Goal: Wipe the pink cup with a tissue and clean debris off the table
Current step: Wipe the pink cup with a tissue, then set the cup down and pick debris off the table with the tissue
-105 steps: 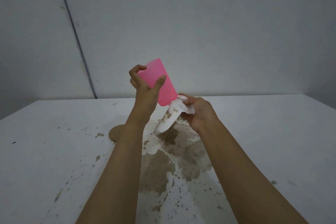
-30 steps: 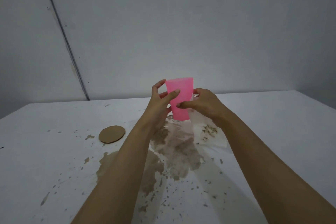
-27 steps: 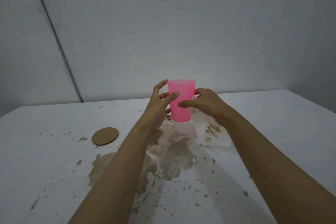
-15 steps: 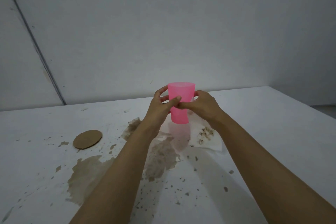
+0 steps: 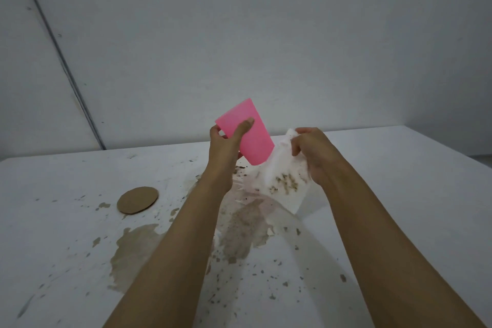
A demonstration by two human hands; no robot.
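Left hand (image 5: 226, 146) gripping tilted pink cup (image 5: 246, 132) above stained table (image 5: 66, 221), right hand (image 5: 311, 152) beside it pinching soiled tissue (image 5: 282, 181)

Above the table (image 5: 399, 168), the left hand (image 5: 223, 146) holds the cup (image 5: 247, 133) tilted, just left of the tissue (image 5: 285, 181) (hanging from the right hand (image 5: 311, 152)); a disc (image 5: 137, 200) lies farther left.
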